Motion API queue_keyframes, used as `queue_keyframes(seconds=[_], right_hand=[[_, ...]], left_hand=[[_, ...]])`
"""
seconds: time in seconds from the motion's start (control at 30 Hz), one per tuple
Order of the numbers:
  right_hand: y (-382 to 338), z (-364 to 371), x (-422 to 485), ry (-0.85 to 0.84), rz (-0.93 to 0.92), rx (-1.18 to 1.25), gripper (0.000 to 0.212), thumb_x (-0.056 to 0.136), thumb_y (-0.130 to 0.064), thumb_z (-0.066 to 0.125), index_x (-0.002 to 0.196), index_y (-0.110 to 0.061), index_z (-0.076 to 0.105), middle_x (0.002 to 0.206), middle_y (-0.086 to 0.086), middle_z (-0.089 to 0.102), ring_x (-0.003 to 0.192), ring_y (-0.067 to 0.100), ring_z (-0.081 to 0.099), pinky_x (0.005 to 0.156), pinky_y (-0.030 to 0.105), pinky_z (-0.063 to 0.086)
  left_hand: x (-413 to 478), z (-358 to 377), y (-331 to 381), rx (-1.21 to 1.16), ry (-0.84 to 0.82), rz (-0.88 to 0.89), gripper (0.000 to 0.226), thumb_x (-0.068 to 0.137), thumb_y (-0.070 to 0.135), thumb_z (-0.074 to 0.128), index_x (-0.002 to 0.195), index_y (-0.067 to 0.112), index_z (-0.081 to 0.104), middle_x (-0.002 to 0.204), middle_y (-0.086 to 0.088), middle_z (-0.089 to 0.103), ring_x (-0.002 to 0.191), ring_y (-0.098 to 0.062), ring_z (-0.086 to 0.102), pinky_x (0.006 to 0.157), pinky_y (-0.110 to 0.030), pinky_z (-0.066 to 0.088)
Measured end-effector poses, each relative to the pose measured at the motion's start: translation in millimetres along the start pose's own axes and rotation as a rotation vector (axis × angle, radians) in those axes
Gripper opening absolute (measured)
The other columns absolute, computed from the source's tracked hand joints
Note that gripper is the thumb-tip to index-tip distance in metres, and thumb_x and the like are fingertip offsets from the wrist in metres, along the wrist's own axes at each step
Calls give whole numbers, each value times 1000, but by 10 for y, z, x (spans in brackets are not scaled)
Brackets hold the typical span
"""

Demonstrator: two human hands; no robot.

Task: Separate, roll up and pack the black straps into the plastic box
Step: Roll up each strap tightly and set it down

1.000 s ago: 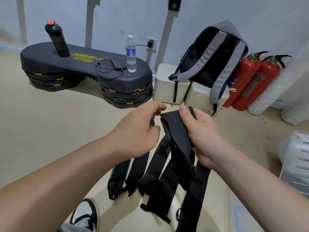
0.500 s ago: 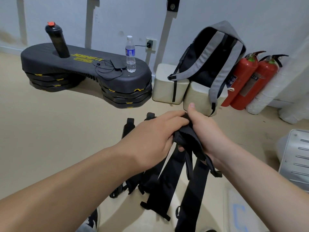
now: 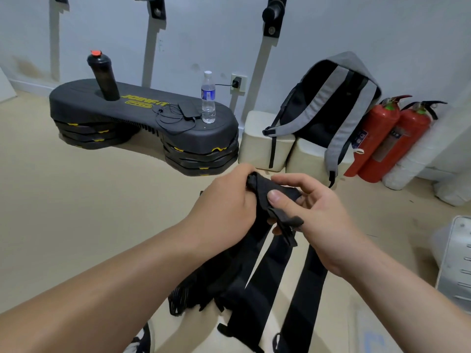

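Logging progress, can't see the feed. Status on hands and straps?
Left hand, right hand both gripping black straps at the top. Tails hang loose, unrolled. No obstruction seen.

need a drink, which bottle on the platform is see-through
The water bottle, white cap and blue label, at the right end of the platform; the shaker with the red cap is black.

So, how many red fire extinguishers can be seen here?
2. The left extinguisher leans beside the grey backpack; the right extinguisher is next to it, against the wall. Others might hide behind the backpack.
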State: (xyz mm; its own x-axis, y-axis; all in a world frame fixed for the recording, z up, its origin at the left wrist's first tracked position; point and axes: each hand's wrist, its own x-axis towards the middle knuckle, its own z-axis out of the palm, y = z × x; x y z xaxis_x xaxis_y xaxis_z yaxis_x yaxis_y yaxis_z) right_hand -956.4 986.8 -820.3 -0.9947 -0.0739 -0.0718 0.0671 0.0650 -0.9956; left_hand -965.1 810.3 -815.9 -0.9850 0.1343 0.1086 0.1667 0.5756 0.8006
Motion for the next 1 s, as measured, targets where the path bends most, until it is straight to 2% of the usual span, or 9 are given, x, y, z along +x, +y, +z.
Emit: queue_keyframes(seconds=[0.1, 0.17, 0.27, 0.37, 0.47, 0.6, 0.7, 0.83, 1.0], right_hand=[[-11, 17, -32, -13, 12, -21, 34, 91, -13, 79, 123, -22, 70, 93, 11, 75, 65, 15, 69, 50, 21, 53], [12, 20, -34, -10, 17, -23, 36, 91, -11, 79, 123, -21, 68, 84, 7, 73, 58, 10, 64, 45, 16, 45], [47, 17, -6, 22, 37, -9, 39, 90, -11, 80, 125, -20, 66, 74, 3, 71, 54, 8, 61, 45, 18, 44], [54, 8, 26, 64, 54, 17, 44, 88, -12, 82, 128, -19, 64, 86, 16, 77, 64, 16, 68, 51, 27, 48], [69, 20, 55, 110, 62, 49, 43, 86, -13, 84, 125, -17, 65, 92, 24, 76, 66, 21, 66, 50, 31, 46], [98, 54, 78, 137, 68, 47, 38, 86, -17, 85, 120, -17, 68, 71, 4, 71, 55, 10, 61, 45, 23, 43], [111, 53, 101, 136, 103, 61, 38, 82, -20, 89, 115, -16, 71, 70, 8, 63, 54, 13, 58, 43, 22, 41], [101, 32, 115, 112, 139, 117, 31, 84, -17, 86, 110, -7, 72, 57, -2, 63, 45, 8, 58, 39, 18, 40], [54, 27, 95, 41, 143, 103, 25, 98, -26, 72, 118, -10, 74, 69, 3, 69, 52, 12, 61, 48, 23, 47]], left_hand=[[-29, 29, -14, -39, -56, -39, 25, 96, 10, 43, 102, 31, 55, 79, 3, 70, 80, -24, 71, 77, -54, 58], [-42, 57, -25, -55, -100, -44, 23, 97, 10, 42, 104, 29, 54, 78, -1, 71, 75, -25, 73, 75, -54, 59], [-35, 72, -41, -107, -172, -53, 23, 101, 11, 40, 111, 26, 54, 76, -7, 71, 66, -22, 74, 76, -51, 62], [-27, 71, -70, -201, -214, -86, 24, 105, 17, 40, 112, 31, 57, 75, -7, 72, 66, -15, 74, 77, -45, 62], [3, 77, -93, -322, -232, -141, 20, 102, 28, 45, 108, 37, 62, 84, -11, 76, 73, -18, 76, 81, -48, 60], [6, 81, -117, -420, -269, -177, 26, 92, 47, 58, 112, 32, 63, 91, -9, 78, 77, -20, 77, 78, -41, 60], [-20, 87, -139, -370, -256, -126, 19, 101, 39, 65, 115, 27, 61, 86, -2, 78, 75, -18, 77, 79, -41, 63], [-6, 39, -137, -376, -302, -102, 14, 106, 29, 60, 118, 22, 59, 82, -15, 78, 74, -25, 78, 82, -49, 65], [19, 0, -122, -357, -239, -119, 8, 108, 23, 57, 116, 23, 60, 76, -16, 77, 63, -32, 77, 65, -41, 60]])
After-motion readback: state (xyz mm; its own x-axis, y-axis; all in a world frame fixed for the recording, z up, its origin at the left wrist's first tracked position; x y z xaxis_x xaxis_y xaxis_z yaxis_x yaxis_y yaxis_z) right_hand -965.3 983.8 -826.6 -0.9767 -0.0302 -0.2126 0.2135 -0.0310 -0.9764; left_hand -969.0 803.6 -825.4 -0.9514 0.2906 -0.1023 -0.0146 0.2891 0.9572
